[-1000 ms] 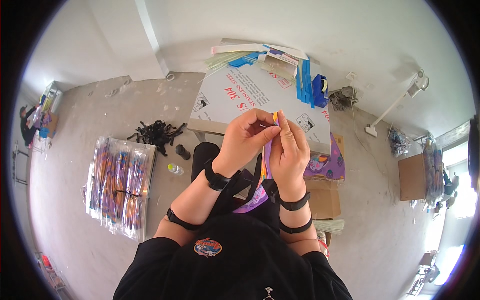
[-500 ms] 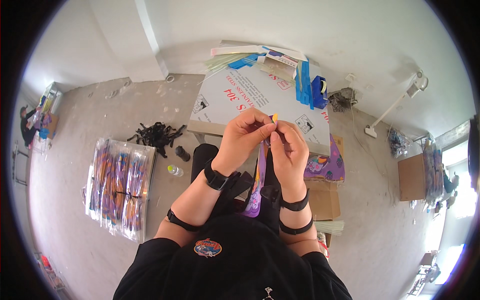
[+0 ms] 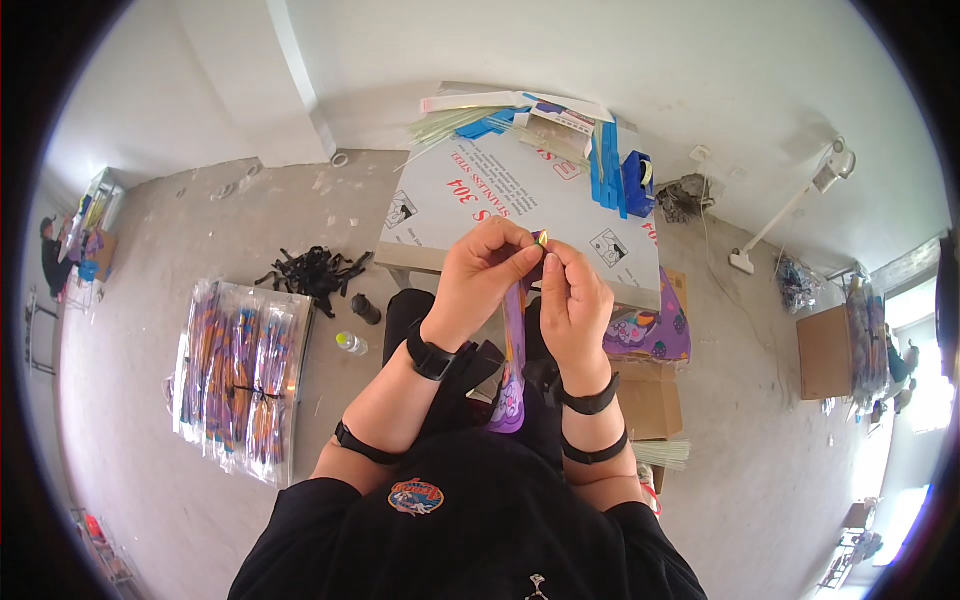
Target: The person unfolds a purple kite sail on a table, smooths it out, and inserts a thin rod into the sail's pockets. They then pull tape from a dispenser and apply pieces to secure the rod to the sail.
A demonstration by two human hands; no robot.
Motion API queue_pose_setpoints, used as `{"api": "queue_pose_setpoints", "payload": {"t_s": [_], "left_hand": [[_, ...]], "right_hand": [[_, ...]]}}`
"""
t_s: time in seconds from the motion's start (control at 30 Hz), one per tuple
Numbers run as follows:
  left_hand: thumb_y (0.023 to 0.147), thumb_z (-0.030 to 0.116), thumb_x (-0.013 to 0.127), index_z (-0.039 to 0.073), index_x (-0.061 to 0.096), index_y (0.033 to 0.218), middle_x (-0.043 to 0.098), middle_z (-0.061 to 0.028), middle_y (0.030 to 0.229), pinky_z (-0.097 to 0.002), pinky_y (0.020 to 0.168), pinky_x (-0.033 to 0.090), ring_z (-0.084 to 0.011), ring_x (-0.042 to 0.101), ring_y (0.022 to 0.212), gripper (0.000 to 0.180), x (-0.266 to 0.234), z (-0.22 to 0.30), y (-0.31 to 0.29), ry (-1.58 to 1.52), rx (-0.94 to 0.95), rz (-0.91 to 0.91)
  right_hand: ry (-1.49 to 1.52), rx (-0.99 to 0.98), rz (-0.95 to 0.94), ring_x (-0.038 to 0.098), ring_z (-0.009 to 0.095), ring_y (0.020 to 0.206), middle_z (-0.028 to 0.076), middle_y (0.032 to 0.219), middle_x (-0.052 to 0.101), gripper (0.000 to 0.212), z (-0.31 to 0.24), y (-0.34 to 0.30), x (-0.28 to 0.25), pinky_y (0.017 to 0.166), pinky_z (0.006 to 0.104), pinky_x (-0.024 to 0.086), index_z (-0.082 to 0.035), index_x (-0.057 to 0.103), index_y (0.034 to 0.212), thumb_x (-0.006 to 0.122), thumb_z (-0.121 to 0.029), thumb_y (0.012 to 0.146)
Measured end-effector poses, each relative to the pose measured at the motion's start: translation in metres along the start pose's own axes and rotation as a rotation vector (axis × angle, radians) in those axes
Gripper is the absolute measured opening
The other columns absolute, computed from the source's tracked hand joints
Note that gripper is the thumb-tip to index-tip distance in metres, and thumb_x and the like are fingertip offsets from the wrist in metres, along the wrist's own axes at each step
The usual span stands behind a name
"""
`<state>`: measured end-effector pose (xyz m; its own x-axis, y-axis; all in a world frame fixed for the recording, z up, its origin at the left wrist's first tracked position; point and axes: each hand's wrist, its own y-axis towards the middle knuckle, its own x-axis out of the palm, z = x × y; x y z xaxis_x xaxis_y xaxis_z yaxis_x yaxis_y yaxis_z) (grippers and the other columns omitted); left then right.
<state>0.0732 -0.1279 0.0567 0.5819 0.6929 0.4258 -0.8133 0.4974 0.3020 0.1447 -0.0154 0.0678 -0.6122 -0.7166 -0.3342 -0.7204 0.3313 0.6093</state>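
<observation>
Between the fingertips (image 3: pixel 520 255) hangs a glossy purple plastic packet (image 3: pixel 511 370). Beyond them lies a smooth, matt white cardboard sheet (image 3: pixel 470 215); the concrete floor (image 3: pixel 200 240) below looks rough and dusty.

Two hands, left hand (image 3: pixel 487 272) and right hand (image 3: pixel 572 300), meet on one purple packet (image 3: pixel 513 365). Left of them lie one small bottle (image 3: pixel 350 343), one heap of black ties (image 3: pixel 315 272) and one stack of clear packs (image 3: pixel 240 375), perhaps several. Beyond them: one blue tape dispenser (image 3: pixel 637 182).
</observation>
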Motion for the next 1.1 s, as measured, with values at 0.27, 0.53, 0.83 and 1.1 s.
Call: {"api": "queue_pose_setpoints", "payload": {"t_s": [0.27,0.53,0.83,1.1], "left_hand": [[0.092,0.003,0.058,0.003,0.053,0.092,0.056,0.0010,0.080,-0.0213,0.063,0.045,-0.0059,0.054,0.071,0.005,0.002,-0.005,0.000,0.099,-0.008,0.031],[0.086,0.010,0.054,0.002,0.054,0.090,0.054,-0.0006,0.077,-0.0241,0.063,0.043,-0.0095,0.051,0.067,0.009,-0.180,-0.079,0.065,-0.140,-0.156,0.418],[0.076,0.005,0.058,0.008,0.070,0.075,0.065,-0.0121,0.088,-0.0374,0.076,0.049,-0.0289,0.062,0.086,0.013,-0.364,-0.047,0.041,1.414,-0.088,0.667],[0.081,0.014,0.055,0.006,0.072,0.087,0.064,-0.0154,0.104,-0.0414,0.089,0.045,-0.0312,0.058,0.104,0.020,-0.389,-0.067,0.105,2.056,-0.506,0.292]], "right_hand": [[0.093,0.011,0.042,0.061,0.018,0.061,0.012,0.078,0.063,0.008,0.005,0.005,0.008,0.055,0.0296,0.047,0.000,0.059,0.096,0.058,-0.004,0.089],[0.748,0.738,0.270,0.056,0.008,0.070,0.000,0.086,0.060,0.011,0.178,0.052,-0.016,0.057,0.0216,0.045,-0.004,0.062,0.101,0.058,-0.008,0.091],[0.571,1.060,0.646,0.054,0.009,0.057,0.001,0.071,0.055,0.008,0.393,-0.053,-0.235,0.042,0.0191,0.042,-0.003,0.059,0.094,0.054,-0.009,0.092],[0.550,0.946,0.663,0.065,0.023,0.086,0.015,0.098,0.060,0.011,0.404,-0.079,-0.238,0.077,0.0314,0.059,0.006,0.053,0.100,0.053,0.003,0.089]]}}
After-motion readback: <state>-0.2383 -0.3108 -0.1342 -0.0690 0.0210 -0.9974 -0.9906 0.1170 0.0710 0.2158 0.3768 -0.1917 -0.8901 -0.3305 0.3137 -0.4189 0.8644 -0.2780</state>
